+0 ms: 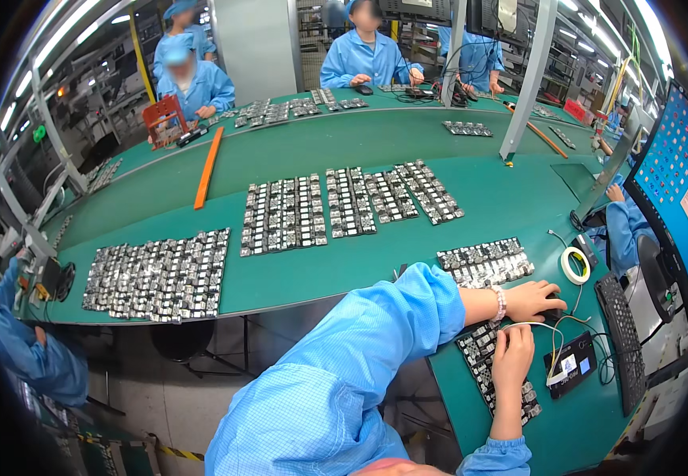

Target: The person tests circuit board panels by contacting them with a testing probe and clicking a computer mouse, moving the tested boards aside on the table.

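Blue sleeve [296, 404] | right hand [512, 355] at white cable [546, 326] | labelled black box [572, 381]

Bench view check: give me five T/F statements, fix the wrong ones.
1. A bracelet is on the left hand's wrist. True.
2. The tape roll lies on the keyboard. False: it lies on the green bench.
3. Circuit boards lie beneath the right hand. True.
4. The left sleeve is red. False: the left sleeve is blue.
5. The monitor at right is lit. True.
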Tool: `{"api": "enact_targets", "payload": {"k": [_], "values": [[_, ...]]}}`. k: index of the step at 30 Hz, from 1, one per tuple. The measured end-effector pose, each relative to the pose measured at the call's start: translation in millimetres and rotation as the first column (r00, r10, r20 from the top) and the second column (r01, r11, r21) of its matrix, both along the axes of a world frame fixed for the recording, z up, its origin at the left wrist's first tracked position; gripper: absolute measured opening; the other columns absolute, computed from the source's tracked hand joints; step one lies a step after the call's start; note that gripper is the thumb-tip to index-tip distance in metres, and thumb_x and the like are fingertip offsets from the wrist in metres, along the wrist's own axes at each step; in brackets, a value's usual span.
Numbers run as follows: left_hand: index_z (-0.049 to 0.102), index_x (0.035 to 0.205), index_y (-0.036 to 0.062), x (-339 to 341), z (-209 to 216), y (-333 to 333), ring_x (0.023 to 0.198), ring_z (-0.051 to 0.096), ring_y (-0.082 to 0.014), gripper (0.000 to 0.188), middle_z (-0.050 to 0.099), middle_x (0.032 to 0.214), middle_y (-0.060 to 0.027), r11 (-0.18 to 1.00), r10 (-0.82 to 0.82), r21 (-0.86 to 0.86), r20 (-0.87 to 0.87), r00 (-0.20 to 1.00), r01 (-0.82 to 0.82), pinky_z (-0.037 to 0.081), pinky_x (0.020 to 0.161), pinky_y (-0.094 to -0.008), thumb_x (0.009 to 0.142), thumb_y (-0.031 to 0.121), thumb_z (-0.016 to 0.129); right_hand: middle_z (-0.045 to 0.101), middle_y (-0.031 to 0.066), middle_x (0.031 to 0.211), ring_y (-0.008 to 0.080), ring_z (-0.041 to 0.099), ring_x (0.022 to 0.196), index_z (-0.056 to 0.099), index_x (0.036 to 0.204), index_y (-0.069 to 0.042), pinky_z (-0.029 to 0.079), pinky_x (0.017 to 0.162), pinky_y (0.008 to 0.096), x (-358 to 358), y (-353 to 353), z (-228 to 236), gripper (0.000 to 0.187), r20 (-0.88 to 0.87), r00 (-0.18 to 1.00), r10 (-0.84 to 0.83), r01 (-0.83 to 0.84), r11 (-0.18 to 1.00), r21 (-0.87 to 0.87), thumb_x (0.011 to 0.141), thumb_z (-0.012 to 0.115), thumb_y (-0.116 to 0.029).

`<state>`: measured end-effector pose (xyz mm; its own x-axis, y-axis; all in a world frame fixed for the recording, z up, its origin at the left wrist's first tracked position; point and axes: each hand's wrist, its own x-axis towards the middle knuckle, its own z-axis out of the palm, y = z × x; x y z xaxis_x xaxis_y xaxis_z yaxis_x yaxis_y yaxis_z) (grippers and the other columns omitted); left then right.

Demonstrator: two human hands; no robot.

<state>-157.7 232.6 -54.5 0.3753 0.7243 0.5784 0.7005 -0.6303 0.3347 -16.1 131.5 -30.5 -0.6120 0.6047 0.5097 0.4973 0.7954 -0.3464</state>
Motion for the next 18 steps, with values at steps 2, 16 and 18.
{"api": "enact_targets", "payload": {"k": [2, 16, 18], "values": [[0.047, 0.136, 0.026, -0.9, -0.6, 0.5, 0.112, 0.052, -0.0362, 0.066, 0.048, 0.131, -0.0165, 1.0, -0.001, 0.003, -0.001, 1.0, 0.001, 0.047, 0.094, -0.0459, 0.076, 0.018, 0.074, 0.056, 0.012, 0.094, 0.0332, 0.055, 0.089, 0.057, 0.083, -0.002, 0.042, 0.078, 0.0449, -0.9, -0.8, -0.2, 0.012, 0.0, 1.0, -0.003, 0.003, 1.0, 0.0, 0.087, 0.064, -0.011], [0.047, 0.136, 0.0227, -1.4, 8.2, -5.8, 0.11, 0.054, -0.0338, 0.062, 0.048, 0.13, -0.0158, 1.0, -0.01, -0.03, -0.031, 0.999, 0.009, 0.047, 0.093, -0.0439, 0.08, 0.016, 0.07, 0.057, 0.0124, 0.097, 0.0338, 0.056, 0.092, 0.059, 0.085, -0.002, 0.043, 0.078, 0.0453, 0.8, 0.7, -1.7, 0.01, 0.006, 1.0, -0.012, 0.012, 1.0, -0.011, 0.087, 0.065, -0.01], [0.046, 0.137, 0.0219, -2.6, 7.5, -6.5, 0.109, 0.054, -0.0338, 0.062, 0.048, 0.13, -0.0158, 1.0, 0.006, -0.004, -0.036, 0.999, -0.007, 0.047, 0.092, -0.0439, 0.08, 0.017, 0.07, 0.057, 0.0125, 0.096, 0.0338, 0.056, 0.092, 0.058, 0.085, -0.002, 0.043, 0.078, 0.0454, -0.3, -0.2, -1.0, 0.01, 0.008, 1.0, -0.008, 0.008, 1.0, -0.015, 0.087, 0.065, -0.01]]}}
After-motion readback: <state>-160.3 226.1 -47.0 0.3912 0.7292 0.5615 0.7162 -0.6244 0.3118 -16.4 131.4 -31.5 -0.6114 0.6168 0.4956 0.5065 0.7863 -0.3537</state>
